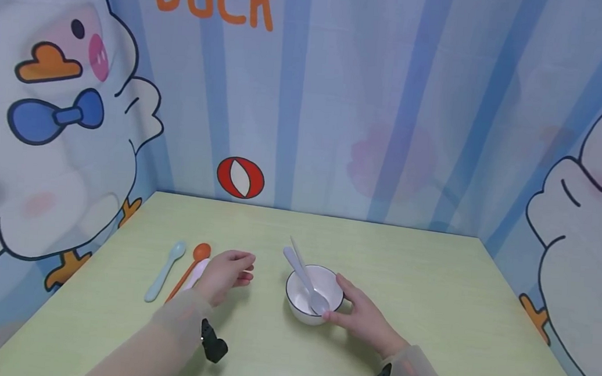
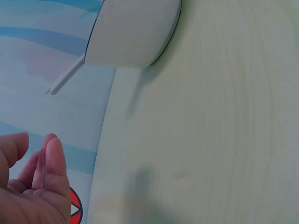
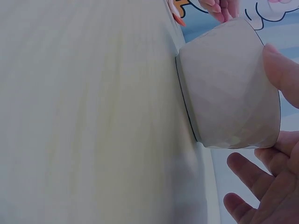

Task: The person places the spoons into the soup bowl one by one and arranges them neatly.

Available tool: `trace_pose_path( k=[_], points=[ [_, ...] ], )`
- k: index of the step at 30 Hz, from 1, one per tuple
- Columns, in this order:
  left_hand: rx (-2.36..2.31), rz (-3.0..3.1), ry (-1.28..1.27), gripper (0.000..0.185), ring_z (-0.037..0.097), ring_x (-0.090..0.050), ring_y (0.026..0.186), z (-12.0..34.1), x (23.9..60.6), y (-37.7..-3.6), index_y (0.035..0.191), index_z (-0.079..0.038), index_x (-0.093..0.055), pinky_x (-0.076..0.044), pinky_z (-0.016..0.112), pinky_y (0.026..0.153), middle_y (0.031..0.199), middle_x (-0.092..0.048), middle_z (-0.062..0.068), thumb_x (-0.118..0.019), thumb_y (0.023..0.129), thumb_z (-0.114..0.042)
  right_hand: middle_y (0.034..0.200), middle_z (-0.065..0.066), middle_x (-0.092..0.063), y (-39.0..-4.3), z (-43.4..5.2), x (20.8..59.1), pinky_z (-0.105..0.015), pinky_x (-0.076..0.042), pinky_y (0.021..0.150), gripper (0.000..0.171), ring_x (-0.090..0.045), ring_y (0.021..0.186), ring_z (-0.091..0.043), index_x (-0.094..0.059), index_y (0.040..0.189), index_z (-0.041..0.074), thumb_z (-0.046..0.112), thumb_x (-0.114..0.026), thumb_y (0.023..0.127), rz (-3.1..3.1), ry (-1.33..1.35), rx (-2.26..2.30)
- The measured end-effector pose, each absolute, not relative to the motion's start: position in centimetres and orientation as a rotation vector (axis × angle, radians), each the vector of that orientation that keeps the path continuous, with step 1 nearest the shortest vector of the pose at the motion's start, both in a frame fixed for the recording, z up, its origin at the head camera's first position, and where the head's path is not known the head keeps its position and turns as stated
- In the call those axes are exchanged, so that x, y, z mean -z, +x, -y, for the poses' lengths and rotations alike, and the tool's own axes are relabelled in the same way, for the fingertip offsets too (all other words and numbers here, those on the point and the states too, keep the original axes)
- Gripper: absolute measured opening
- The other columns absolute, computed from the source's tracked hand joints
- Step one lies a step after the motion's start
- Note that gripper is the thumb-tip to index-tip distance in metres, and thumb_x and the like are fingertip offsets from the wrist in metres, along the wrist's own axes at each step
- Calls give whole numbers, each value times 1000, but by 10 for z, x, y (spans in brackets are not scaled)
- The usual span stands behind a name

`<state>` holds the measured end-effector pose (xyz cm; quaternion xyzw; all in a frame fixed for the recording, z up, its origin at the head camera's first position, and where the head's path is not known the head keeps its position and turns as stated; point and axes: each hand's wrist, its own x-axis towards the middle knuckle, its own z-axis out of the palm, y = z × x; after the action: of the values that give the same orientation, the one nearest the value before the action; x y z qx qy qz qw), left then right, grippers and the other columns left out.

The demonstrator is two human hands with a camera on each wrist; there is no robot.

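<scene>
A white bowl with a dark rim stands on the table near its middle. Leaning inside it is a pale lavender spoon, its handle over the far left rim; a thin white strip shows beside that handle. My right hand grips the bowl's right side by the rim, thumb and a finger apart along it. Left of the bowl, my left hand hovers with fingers loosely bent and nothing in them. Close by lie an orange spoon and a pink utensil, partly covered by the hand.
A light blue spoon lies farthest left on the pale yellow-green table. A blue striped curtain with duck drawings closes off the back and both sides.
</scene>
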<state>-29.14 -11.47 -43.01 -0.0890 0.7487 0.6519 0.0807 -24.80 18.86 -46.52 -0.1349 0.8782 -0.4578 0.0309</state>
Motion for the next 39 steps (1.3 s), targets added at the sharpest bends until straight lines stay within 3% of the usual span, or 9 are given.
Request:
trace_pose_path(
  k=[5, 18, 29, 39],
  points=[
    [-1917, -2268, -275, 38, 30, -62, 97, 128, 429, -285, 126, -8, -56, -54, 26, 78, 119, -58, 19, -60, 96, -31, 155, -11, -27, -248, -189, 467, -58, -19, 111, 93, -34, 137, -36, -30, 150, 7, 34, -81, 77, -2709, -412, 1407],
    [-1754, -2430, -180, 39, 28, -59, 93, 162, 433, -276, 126, -4, -55, -53, 30, 80, 119, -57, 18, -58, 97, -30, 155, -13, -27, -247, -189, 464, -59, -20, 110, 92, -33, 137, -38, -30, 150, 5, 33, -80, 78, -2707, -447, 1402],
    [-1472, -2634, -263, 38, 26, -54, 90, 180, 433, -270, 127, -6, -54, -47, 34, 77, 112, -59, 14, -57, 97, -30, 156, -10, -26, -246, -189, 465, -58, -18, 111, 91, -31, 138, -36, -29, 150, 7, 33, -80, 79, -2693, -409, 1414],
    [-1191, -2779, -311, 37, 31, -51, 100, 198, 438, -270, 122, -2, -56, -45, 46, 85, 118, -58, 17, -57, 97, -28, 156, -12, -26, -248, -189, 465, -58, -19, 111, 92, -31, 138, -37, -29, 150, 6, 33, -79, 79, -2701, -432, 1411]
  ],
)
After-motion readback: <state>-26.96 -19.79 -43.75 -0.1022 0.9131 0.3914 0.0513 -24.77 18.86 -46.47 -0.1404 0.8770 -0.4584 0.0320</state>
